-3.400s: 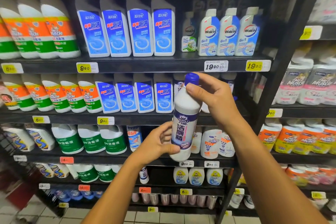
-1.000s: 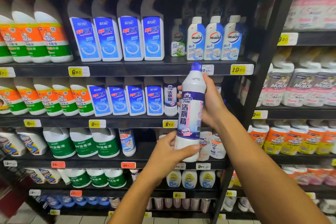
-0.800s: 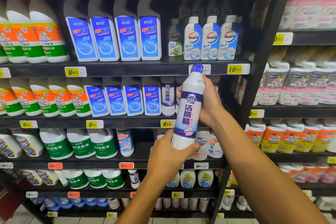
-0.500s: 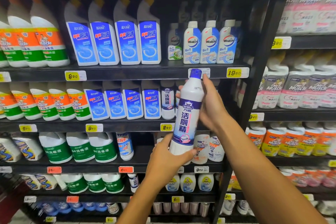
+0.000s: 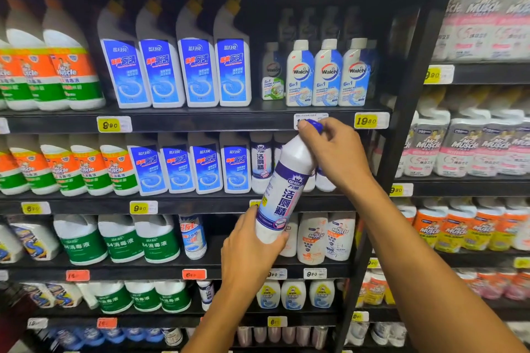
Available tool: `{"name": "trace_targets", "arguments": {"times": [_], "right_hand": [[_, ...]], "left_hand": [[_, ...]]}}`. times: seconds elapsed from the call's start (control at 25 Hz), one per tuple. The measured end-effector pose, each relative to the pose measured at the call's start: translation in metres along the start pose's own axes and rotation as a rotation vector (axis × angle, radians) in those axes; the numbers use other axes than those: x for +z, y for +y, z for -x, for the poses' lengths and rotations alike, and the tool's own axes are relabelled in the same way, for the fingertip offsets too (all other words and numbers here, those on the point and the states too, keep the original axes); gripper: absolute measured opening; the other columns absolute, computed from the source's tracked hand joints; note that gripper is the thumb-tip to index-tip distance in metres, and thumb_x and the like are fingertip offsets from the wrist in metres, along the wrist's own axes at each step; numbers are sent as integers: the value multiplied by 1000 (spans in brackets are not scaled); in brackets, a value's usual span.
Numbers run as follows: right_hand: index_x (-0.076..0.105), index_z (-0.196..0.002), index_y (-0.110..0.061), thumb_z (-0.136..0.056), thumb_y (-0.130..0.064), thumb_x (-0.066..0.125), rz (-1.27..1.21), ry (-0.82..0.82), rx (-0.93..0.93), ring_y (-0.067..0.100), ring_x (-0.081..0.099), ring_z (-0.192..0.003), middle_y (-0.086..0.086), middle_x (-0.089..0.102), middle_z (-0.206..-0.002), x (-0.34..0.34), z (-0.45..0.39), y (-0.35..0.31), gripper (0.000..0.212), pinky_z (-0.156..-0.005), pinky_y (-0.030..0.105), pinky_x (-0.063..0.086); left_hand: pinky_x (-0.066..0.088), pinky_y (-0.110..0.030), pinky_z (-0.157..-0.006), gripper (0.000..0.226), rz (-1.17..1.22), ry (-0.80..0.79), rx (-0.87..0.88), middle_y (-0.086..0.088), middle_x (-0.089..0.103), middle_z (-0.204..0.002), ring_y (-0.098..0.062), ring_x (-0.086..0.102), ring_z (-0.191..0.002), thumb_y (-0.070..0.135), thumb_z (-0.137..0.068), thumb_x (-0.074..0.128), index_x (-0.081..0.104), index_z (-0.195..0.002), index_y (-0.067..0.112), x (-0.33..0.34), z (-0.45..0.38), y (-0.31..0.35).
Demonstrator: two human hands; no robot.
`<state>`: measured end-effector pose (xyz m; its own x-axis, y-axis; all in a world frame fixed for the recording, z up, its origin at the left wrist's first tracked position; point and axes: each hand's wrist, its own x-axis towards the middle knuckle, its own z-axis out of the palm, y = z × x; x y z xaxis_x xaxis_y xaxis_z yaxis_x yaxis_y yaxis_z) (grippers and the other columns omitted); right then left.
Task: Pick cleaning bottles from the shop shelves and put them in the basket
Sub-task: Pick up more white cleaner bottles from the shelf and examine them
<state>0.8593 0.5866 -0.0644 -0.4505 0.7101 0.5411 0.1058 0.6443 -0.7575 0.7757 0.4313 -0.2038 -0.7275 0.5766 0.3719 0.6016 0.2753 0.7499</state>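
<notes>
In front of the shelves [image 5: 200,120], the white bottle [image 5: 282,192] leans right. The left hand [image 5: 252,249] grips its base; the right hand [image 5: 335,152] seems to pinch the blue cap [image 5: 314,125].

We reach both bare arms up and forward. Our left hand [image 5: 249,241] cups the base of the bottle [image 5: 282,192], thumb along its right side. Our right hand [image 5: 334,156] curls over the neck, fingertips seemingly pinching the cap, wrist bent downward.
</notes>
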Motion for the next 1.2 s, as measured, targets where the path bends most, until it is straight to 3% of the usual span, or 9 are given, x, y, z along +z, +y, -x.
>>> {"name": "trace_targets", "arguments": {"times": [0.24, 0.36, 0.52, 0.6, 0.68, 0.8, 0.88, 1.0, 1.2], "right_hand": [[57, -72, -5, -86, -51, 63, -82, -19, 20, 18, 41, -60, 6, 48, -60, 7, -1, 2, 49, -59, 36, 35], [60, -83, 10, -87, -38, 72, -310, -95, 44, 18, 44, -64, 25, 52, -69, 4, -4, -2, 50, -62, 34, 37], [63, -85, 7, -81, -54, 65, -201, -55, 8, 19, 45, -64, 30, 59, -75, 6, -6, -2, 61, -60, 44, 39], [63, -85, 7, -78, -55, 66, -270, -51, -17, 17, 44, -66, 32, 57, -77, 7, -6, -3, 62, -62, 37, 37], [67, -85, 0, -80, -51, 71, -389, -92, -19, 16, 47, -69, 30, 58, -77, 7, -8, -2, 51, -67, 32, 40], [71, -88, -22, -89, -42, 64, -564, -238, 2, 5, 58, -77, -5, 68, -79, 9, -6, 0, 21, -75, 24, 50], [67, -113, -19, -89, -44, 59, -810, -407, 160, 18, 64, -104, 5, 71, -112, 12, 0, 7, 35, -101, 41, 48], [51, -136, -9, -79, -41, 73, -1189, -712, 280, 39, 56, -125, 26, 53, -141, 8, 13, 18, 69, -108, 50, 44], [55, -131, -3, -55, -32, 93, -1045, -667, 215, 34, 66, -103, 21, 65, -119, 4, 18, 20, 91, -93, 48, 51]], "left_hand": [[56, -39, -76, 52, -99, 41, 9, 20, 64, -104, -7, 64, -91, 63, -69, 67, 49, -115, 46, 0, -4, -2], [57, -37, -78, 51, 60, -100, -1, 24, 67, -100, 1, 64, -89, 60, -64, 73, 52, -110, 51, -5, -7, -6], [56, -38, -75, 51, -95, -26, 39, 18, 66, -98, -6, 64, -89, 65, -65, 66, 51, -109, 44, -9, -14, -5], [54, -28, -72, 48, -52, -45, 48, 19, 67, -96, -1, 64, -85, 63, -63, 68, 52, -106, 47, -11, -18, -5], [52, -14, -69, 47, 174, -173, 24, 25, 70, -95, 4, 65, -86, 52, -61, 79, 56, -103, 52, -17, -20, -7], [54, -18, -81, 53, 541, -520, -33, 12, 75, -107, -12, 70, -101, 23, -66, 87, 66, -113, 32, -25, -26, -7], [52, -23, -87, 52, 688, -682, -13, 0, 75, -112, -16, 69, -105, 20, -66, 84, 68, -115, 18, -28, -26, -5], [53, -32, -88, 65, 901, -872, -42, -10, 72, -112, -22, 69, -102, 30, -63, 87, 63, -120, 7, -29, -23, 3], [48, -47, -99, 78, 1018, -1075, -87, -25, 64, -121, -37, 64, -108, 33, -70, 82, 51, -132, -2, -29, -20, 10]]}}
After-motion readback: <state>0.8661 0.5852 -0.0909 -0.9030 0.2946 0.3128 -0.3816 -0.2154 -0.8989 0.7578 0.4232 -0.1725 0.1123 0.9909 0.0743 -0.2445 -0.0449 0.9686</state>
